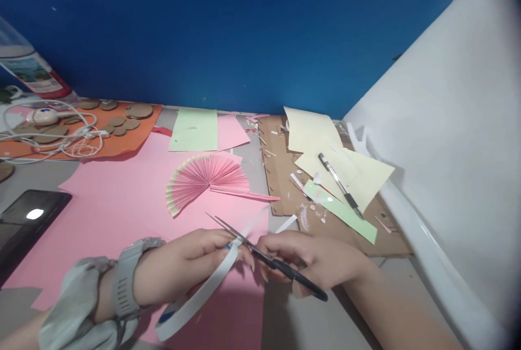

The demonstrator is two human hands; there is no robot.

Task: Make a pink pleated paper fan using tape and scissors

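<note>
My left hand (191, 255) is closed around a roll of white tape (205, 294), with part of the roll hidden behind the fingers. A pair of black-handled scissors (291, 272) is gripped in my right hand (325, 260). Its blades point up and left, crossing the tape strip just by my left fingertips; whether the strip is cut I cannot tell. Just beyond both hands, a pleated pink paper fan (205, 176) with a pale green edge lies spread on a large pink sheet (134, 198).
Left are a phone (30, 225), a white cable (81, 144), a bottle (35, 70) and cardboard rounds (138, 110) on orange paper (140, 138). Right, a cardboard sheet (280, 176) carries cream paper (313, 127), a pen (340, 184) and scraps. A white wall (459, 100) bounds the right.
</note>
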